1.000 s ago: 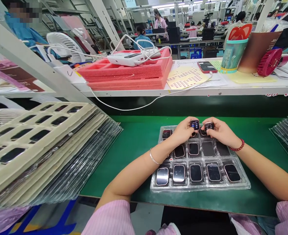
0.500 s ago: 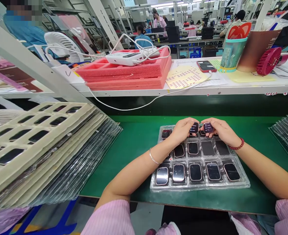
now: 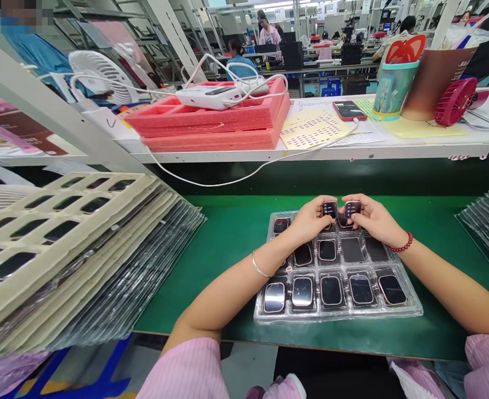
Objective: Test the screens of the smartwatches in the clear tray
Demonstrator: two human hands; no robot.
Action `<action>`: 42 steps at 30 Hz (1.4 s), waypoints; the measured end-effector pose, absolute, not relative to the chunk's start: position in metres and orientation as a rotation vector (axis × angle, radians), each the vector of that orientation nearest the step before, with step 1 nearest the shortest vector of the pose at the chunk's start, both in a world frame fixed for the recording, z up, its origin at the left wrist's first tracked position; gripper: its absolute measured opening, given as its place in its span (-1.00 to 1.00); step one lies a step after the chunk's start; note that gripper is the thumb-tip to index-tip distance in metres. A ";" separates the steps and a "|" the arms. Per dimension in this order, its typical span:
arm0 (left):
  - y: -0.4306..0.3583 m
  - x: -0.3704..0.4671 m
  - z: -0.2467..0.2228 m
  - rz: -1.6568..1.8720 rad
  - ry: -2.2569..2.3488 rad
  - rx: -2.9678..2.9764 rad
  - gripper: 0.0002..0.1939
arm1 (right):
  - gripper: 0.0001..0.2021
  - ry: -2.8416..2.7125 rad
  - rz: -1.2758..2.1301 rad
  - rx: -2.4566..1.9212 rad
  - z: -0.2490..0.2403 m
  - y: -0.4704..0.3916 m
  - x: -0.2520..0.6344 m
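The left hand (image 3: 311, 219) pinches one watch (image 3: 330, 209) and the right hand (image 3: 373, 219) pinches another watch (image 3: 352, 208), both raised just above the 12 o'clock edge of the clear tray (image 3: 411, 302) on the green bench (image 3: 228, 238). The lit faces are tilted toward the person, probably so that both screens can be read side by side. The other watches lie face up in the tray pockets, and two pockets in the middle row at 3 o'clock look empty. Compared with half a second ago, the two watches sit slightly higher and their faces are turned more upward; the tray has not moved.
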State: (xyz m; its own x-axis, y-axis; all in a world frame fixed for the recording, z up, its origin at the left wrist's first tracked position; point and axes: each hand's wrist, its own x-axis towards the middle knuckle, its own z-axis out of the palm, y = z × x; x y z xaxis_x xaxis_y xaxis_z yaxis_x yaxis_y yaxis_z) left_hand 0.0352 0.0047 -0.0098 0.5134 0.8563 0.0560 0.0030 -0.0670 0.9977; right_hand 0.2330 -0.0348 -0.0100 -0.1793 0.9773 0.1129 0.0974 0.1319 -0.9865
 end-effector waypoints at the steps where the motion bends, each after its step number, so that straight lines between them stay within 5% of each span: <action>1: 0.005 0.035 -0.010 0.841 0.769 1.473 -0.55 | -0.60 -1.487 1.179 -1.111 -0.010 -0.035 0.233; 6: 0.002 0.036 -0.005 0.847 0.807 1.476 -0.52 | -0.62 -1.507 1.166 -1.107 -0.009 -0.036 0.233; 13: 0.002 0.035 -0.001 0.788 0.886 1.469 -0.75 | -0.76 -1.523 1.172 -1.149 -0.007 -0.036 0.233; 42: 0.000 0.036 0.000 0.789 0.881 1.509 -0.79 | -0.79 -1.543 1.151 -1.160 -0.007 -0.037 0.232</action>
State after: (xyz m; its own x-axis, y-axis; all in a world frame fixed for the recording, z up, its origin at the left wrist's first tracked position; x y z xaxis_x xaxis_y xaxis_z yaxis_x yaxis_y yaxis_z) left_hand 0.0355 -0.0004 0.0003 0.4900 0.8717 0.0016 0.0972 -0.0565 0.9937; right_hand 0.2316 -0.0366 -0.0075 -0.1926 0.9756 0.1053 0.1769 0.1401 -0.9742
